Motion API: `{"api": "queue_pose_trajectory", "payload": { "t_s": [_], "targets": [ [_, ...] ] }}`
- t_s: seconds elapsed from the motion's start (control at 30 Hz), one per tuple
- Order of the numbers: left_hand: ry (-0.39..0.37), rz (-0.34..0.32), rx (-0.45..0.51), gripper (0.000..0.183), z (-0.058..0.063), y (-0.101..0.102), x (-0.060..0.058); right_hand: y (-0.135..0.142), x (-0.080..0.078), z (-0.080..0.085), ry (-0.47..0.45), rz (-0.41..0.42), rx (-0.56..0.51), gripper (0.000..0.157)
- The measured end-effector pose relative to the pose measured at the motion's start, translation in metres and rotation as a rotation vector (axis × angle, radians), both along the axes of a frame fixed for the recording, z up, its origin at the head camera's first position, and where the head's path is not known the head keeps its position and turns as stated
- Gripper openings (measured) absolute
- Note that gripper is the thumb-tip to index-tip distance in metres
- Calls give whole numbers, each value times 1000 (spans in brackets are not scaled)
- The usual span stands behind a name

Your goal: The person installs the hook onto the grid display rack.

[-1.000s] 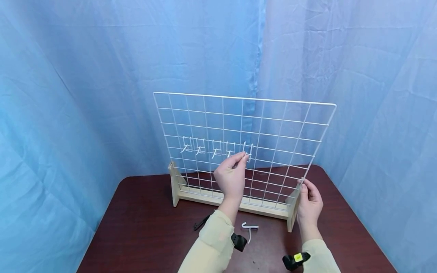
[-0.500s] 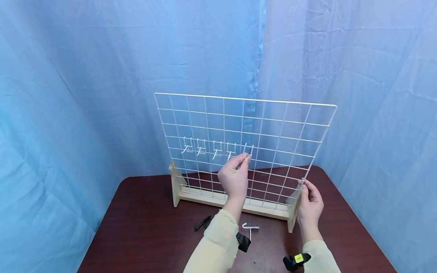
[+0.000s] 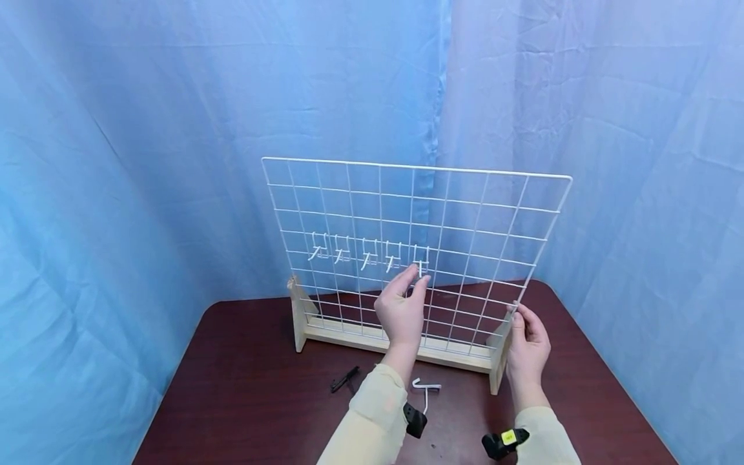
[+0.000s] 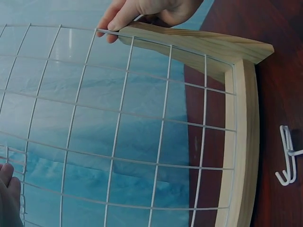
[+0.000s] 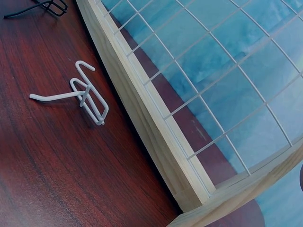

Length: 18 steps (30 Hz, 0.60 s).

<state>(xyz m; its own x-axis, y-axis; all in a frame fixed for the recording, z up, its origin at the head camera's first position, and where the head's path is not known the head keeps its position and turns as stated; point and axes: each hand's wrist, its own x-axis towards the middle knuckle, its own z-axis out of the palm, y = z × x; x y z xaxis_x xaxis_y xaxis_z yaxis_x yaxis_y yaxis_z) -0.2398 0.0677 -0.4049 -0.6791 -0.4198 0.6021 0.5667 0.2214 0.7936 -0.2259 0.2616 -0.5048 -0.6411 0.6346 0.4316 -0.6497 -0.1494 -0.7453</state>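
A white wire grid panel (image 3: 416,166) stands in a wooden base (image 3: 447,356). My left hand (image 3: 401,315) is at the panel's middle, thumb and index finger parted on either side of a white hook's prong. That hook (image 3: 421,262) hangs on a horizontal wire, at the right end of a row of similar white hooks (image 3: 368,257). At the panel's right side edge, my right hand (image 3: 527,352) pinches the outer wire just above the wooden upright; the left wrist view shows its thumb (image 4: 124,18) pressing there. Only fingertips of the left hand appear in the left wrist view.
A loose white hook (image 5: 57,98) lies on the dark red-brown table (image 3: 256,374) before the base. To its left lies a black hook (image 3: 345,379), partly behind the left sleeve. Blue curtains (image 3: 349,84) hang behind the table.
The left hand's thumb and index finger have spread from their pinch on the rightmost hook and lowered slightly. That hook now hangs against the grid. The right hand has stayed put.
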Motion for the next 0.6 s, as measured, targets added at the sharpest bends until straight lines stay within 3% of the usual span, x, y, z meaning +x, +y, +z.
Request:
{"api": "queue_pose_trajectory", "payload": {
  "t_s": [0.13, 0.3, 0.47, 0.6],
  "targets": [
    [-58, -5, -21, 27, -8, -1, 3, 1, 0, 1, -2, -1, -5, 23],
    [-75, 31, -42, 23, -21, -3, 5, 0, 0, 2, -9, 0, -5, 24],
    [-84, 68, -71, 20, -38, -6, 7, -1, 1, 3, -22, -5, -5, 25],
    [-118, 60, -75, 17, -53, -8, 10, -1, 1, 3, -23, -7, -4, 24]
  ]
}}
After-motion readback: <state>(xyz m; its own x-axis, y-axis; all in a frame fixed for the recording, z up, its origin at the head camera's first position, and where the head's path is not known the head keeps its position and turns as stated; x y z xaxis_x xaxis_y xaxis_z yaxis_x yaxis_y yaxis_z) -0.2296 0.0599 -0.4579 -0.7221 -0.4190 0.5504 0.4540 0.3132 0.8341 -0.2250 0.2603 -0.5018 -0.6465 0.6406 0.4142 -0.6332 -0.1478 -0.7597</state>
